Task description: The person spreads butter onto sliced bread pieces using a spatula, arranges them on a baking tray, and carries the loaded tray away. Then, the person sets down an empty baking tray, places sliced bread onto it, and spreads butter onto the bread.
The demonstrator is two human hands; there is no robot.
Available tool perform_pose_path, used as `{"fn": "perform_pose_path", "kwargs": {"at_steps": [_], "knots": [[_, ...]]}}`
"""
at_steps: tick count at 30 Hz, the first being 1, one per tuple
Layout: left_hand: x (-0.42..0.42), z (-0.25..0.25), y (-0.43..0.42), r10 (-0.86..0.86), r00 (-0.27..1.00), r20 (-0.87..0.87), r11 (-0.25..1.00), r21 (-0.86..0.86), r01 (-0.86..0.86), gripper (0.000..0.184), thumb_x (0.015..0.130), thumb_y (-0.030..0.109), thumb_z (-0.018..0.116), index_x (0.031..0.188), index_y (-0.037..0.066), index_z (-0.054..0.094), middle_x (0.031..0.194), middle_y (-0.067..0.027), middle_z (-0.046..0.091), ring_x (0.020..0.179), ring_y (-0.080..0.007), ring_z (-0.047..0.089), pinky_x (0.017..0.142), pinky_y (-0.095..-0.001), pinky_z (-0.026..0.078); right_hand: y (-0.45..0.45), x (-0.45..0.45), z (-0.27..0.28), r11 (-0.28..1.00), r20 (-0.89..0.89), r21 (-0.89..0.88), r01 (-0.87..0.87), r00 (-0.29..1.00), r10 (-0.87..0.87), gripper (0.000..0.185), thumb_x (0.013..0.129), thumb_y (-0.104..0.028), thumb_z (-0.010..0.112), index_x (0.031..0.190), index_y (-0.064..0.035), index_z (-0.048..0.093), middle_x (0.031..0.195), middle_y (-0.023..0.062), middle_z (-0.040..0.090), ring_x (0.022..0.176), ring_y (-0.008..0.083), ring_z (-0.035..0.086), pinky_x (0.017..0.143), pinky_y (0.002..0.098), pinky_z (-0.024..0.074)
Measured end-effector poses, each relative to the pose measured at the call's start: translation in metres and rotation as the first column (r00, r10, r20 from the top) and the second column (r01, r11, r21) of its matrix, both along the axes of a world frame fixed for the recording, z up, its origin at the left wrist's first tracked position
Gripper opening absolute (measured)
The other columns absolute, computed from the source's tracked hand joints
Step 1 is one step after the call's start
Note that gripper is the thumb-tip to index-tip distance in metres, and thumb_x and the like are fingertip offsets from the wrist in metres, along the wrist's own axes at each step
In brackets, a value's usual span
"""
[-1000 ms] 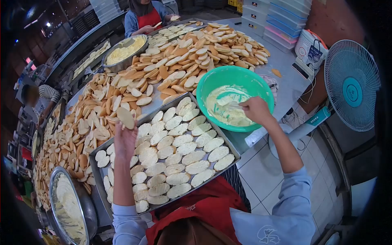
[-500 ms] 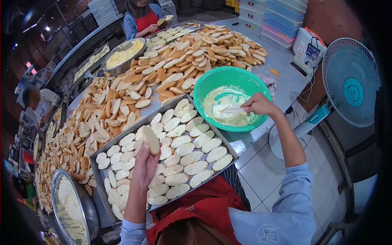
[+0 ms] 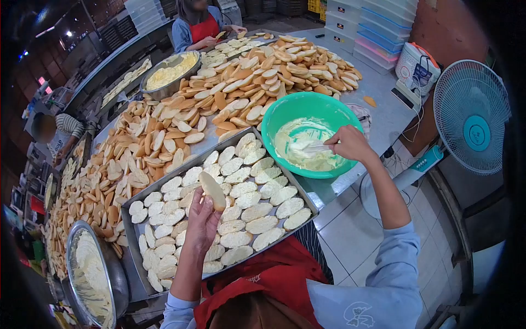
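Observation:
My left hand (image 3: 201, 220) grips a halved oval bread roll (image 3: 212, 192) by its lower end, its pale cut face turned up and bare of cream. Beneath it lies a large metal tray (image 3: 127, 230) filled with rows of roll halves, most coated in pale cream. My right hand (image 3: 349, 143) is closed round the handle of a whitish spatula (image 3: 320, 148). The spatula's blade dips into pale cream (image 3: 307, 156) inside a green plastic basin (image 3: 274, 118), partly covered by the cream.
A big heap of bread roll halves (image 3: 274, 71) covers much of the table. Steel bowls of cream stand at the lower left (image 3: 118, 274) and far side (image 3: 192, 71). A fan (image 3: 474, 131) stands right. Co-workers (image 3: 200, 30) are across the table and at left.
My left hand has shifted slightly right with the roll half. The spatula has moved a little within the basin's cream. The co-worker across the table has lowered their hands.

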State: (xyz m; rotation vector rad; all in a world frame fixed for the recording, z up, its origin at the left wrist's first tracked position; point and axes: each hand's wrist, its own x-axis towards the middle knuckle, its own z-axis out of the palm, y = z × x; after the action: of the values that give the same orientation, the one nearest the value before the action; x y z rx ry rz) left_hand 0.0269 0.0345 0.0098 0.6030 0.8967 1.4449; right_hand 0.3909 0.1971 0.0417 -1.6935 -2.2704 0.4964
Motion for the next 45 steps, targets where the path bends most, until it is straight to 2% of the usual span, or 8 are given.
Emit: {"fn": "perform_pose_path", "kwargs": {"at_steps": [7, 10, 12, 16, 20, 22, 25, 45], "knots": [[0.004, -0.002, 0.004, 0.012, 0.997, -0.078, 1.0, 0.008, -0.011, 0.052, 0.091, 0.017, 0.058, 0.135, 0.004, 0.032, 0.122, -0.0106, 0.051, 0.109, -0.0185, 0.054, 0.092, -0.0294, 0.048, -0.024, 0.002, 0.011, 0.996, 0.096, 0.032, -0.083, 0.992, 0.079, 0.028, 0.067, -0.007, 0.06, 0.091, -0.0137, 0.073, 0.075, 0.0126, 0.068, 0.069, 0.0282, 0.064, 0.067, 0.0373, 0.0501], [0.009, -0.002, 0.007, -0.007, 0.998, -0.065, 1.0, 0.025, 0.008, 0.052, 0.091, 0.017, 0.058, 0.134, 0.005, 0.033, 0.123, -0.0103, 0.05, 0.109, -0.0184, 0.054, 0.092, -0.0293, 0.048, -0.018, 0.016, 0.0, 0.991, -0.1, -0.116, -0.073, 0.993, 0.062, 0.026, 0.07, -0.006, 0.06, 0.092, -0.011, 0.073, 0.07, 0.0092, 0.068, 0.058, 0.0214, 0.061, 0.059, 0.0332, 0.0488], [0.016, 0.008, 0.005, -0.004, 0.999, -0.032, 1.0, 0.025, 0.005, 0.047, 0.091, 0.015, 0.057, 0.131, 0.006, 0.036, 0.121, -0.0101, 0.051, 0.109, -0.0179, 0.054, 0.093, -0.0296, 0.046, -0.019, 0.021, -0.003, 0.947, -0.326, -0.314, 0.064, 0.93, -0.171, 0.023, 0.075, -0.005, 0.061, 0.095, -0.0075, 0.072, 0.063, 0.0034, 0.066, 0.049, 0.0113, 0.053, 0.05, 0.0268, 0.0447], [0.021, 0.01, 0.005, -0.057, 0.992, 0.116, 0.996, 0.068, 0.049, 0.044, 0.092, 0.015, 0.056, 0.13, 0.006, 0.037, 0.121, -0.0097, 0.051, 0.111, -0.0189, 0.052, 0.097, -0.0321, 0.043, -0.049, 0.002, -0.01, 0.967, -0.624, -0.236, 0.091, 0.749, -0.223, 0.024, 0.083, -0.006, 0.061, 0.104, 0.0003, 0.067, 0.068, 0.0016, 0.065, 0.047, 0.0059, 0.047, 0.044, 0.0224, 0.0401], [0.025, 0.005, 0.004, -0.179, 0.944, 0.276, 0.982, 0.111, 0.154, 0.046, 0.092, 0.017, 0.055, 0.132, 0.007, 0.035, 0.126, -0.0088, 0.047, 0.116, -0.0205, 0.049, 0.1, -0.0352, 0.041, -0.099, -0.053, -0.031, 0.994, -0.857, 0.009, -0.112, 0.512, 0.066, 0.032, 0.086, 0.003, 0.054, 0.117, -0.0015, 0.061, 0.1, 0.0097, 0.061, 0.069, 0.0118, 0.053, 0.064, 0.022, 0.045], [0.03, 0.006, 0.005, -0.198, 0.922, 0.334, 0.979, 0.121, 0.166, 0.046, 0.092, 0.017, 0.056, 0.132, 0.007, 0.035, 0.127, -0.0088, 0.047, 0.116, -0.0207, 0.048, 0.1, -0.0351, 0.041, -0.119, -0.084, -0.037, 0.964, -0.775, 0.25, -0.093, 0.577, 0.257, 0.036, 0.083, 0.008, 0.052, 0.117, -0.0014, 0.061, 0.101, 0.0088, 0.059, 0.073, 0.0126, 0.053, 0.068, 0.0216, 0.0441], [0.037, 0.007, 0.004, -0.212, 0.896, 0.391, 0.977, 0.111, 0.183, 0.057, 0.087, 0.017, 0.06, 0.136, 0.008, 0.032, 0.127, -0.0086, 0.047, 0.116, -0.0225, 0.049, 0.099, -0.0352, 0.042, -0.137, -0.12, -0.051, 0.938, -0.764, 0.346, -0.025, 0.573, 0.297, 0.043, 0.079, 0.013, 0.052, 0.118, -0.0036, 0.061, 0.099, 0.008, 0.058, 0.075, 0.0131, 0.054, 0.069, 0.0217, 0.0437], [-0.002, 0.0, -0.003, -0.16, 0.792, 0.589, 0.983, 0.171, 0.071, 0.057, 0.084, 0.004, 0.06, 0.133, 0.013, 0.033, 0.13, -0.0081, 0.044, 0.118, -0.0236, 0.048, 0.102, -0.0357, 0.039, -0.138, -0.11, -0.014, 0.744, -0.224, 0.628, -0.228, 0.863, 0.453, 0.067, 0.054, 0.012, 0.051, 0.113, -0.0146, 0.066, 0.094, 0.0101, 0.06, 0.082, 0.027, 0.061, 0.07, 0.0352, 0.0501]]}}
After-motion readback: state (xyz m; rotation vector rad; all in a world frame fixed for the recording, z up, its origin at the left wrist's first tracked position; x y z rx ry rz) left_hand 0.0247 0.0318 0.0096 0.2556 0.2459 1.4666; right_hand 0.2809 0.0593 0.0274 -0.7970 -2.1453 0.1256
